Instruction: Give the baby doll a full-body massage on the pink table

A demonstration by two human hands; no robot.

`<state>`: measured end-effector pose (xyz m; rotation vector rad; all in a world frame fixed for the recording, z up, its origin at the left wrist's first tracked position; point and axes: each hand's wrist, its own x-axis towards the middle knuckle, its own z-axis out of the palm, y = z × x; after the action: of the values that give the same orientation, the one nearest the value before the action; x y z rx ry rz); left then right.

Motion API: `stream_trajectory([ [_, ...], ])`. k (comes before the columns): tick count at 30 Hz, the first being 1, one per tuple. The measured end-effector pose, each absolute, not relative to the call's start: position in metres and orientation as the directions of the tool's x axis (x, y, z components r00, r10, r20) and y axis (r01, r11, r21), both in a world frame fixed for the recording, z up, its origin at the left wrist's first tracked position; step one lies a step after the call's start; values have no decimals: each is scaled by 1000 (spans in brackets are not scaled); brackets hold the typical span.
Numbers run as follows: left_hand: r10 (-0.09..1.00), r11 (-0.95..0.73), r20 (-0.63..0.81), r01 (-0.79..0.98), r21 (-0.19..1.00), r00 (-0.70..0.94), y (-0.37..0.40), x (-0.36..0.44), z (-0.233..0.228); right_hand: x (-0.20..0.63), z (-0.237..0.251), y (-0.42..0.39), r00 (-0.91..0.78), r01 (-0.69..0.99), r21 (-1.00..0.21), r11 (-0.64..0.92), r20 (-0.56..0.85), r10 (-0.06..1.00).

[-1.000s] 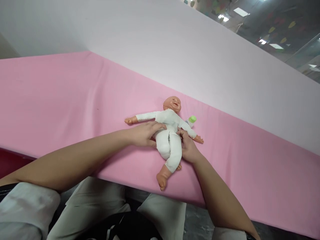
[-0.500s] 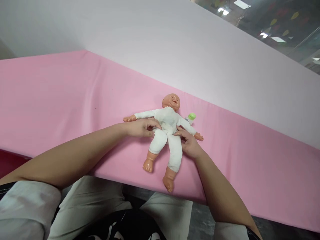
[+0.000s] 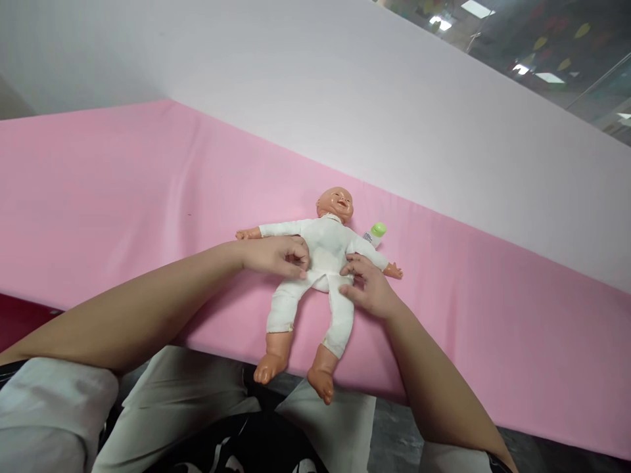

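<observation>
A baby doll (image 3: 328, 246) in a white cloth body suit lies on its back, its head toward the wall. Its arms spread sideways and its legs stretch toward me, feet over the front edge. My left hand (image 3: 283, 256) is at the doll's waist on the left, fingers curled and thumb against the hip. On the opposite hip, my right hand (image 3: 369, 286) has its bent fingers and thumb on the cloth. Both hands appear to hold the doll by its sides. Beside its arm on the right is a small bottle (image 3: 375, 234) with a green cap.
A pink padded surface (image 3: 493, 328) runs across the view beneath the doll. Behind it rises a pale wall (image 3: 296, 85), with a glass pane (image 3: 542, 52) at upper right. My legs (image 3: 192, 401) are under the front edge.
The doll's legs have straightened and slid toward me, and its bunched waist now lies flat. Its left-side arm has shifted slightly left. My hands stay at its hips, fingers slightly moved.
</observation>
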<state>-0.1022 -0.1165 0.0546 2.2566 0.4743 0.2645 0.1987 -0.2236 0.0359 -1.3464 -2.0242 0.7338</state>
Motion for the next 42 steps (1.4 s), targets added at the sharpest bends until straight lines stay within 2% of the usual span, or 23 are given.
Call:
stream_trajectory([
  [4, 530, -730, 63, 417, 541, 846, -143, -91, 55, 185, 41, -232, -327, 683, -654, 325, 124, 937],
  [6, 540, -740, 41, 450, 500, 841, -150, -89, 54, 183, 44, -235, -338, 701, -644, 307, 80, 938],
  [10, 496, -730, -8, 422, 537, 868, -144, -93, 54, 189, 47, -236, -377, 699, -647, 304, 27, 926],
  [18, 413, -722, -21, 342, 602, 910, -128, -104, 56, 198, 48, -233, -467, 643, -681, 350, 13, 884],
  [25, 370, -650, -39, 288, 704, 928, -120, -109, 57, 200, 46, -233, -461, 615, -716, 331, 15, 887],
  [32, 419, -555, -12, 267, 788, 908, -113, -108, 51, 204, 36, -226, -399, 504, -816, 283, 71, 914],
  [36, 466, -571, 7, 294, 767, 885, -115, -104, 46, 202, 34, -227, -375, 520, -809, 274, 73, 924],
  [42, 490, -661, 10, 364, 656, 872, -123, -99, 49, 190, 34, -232, -353, 669, -653, 354, 140, 925],
])
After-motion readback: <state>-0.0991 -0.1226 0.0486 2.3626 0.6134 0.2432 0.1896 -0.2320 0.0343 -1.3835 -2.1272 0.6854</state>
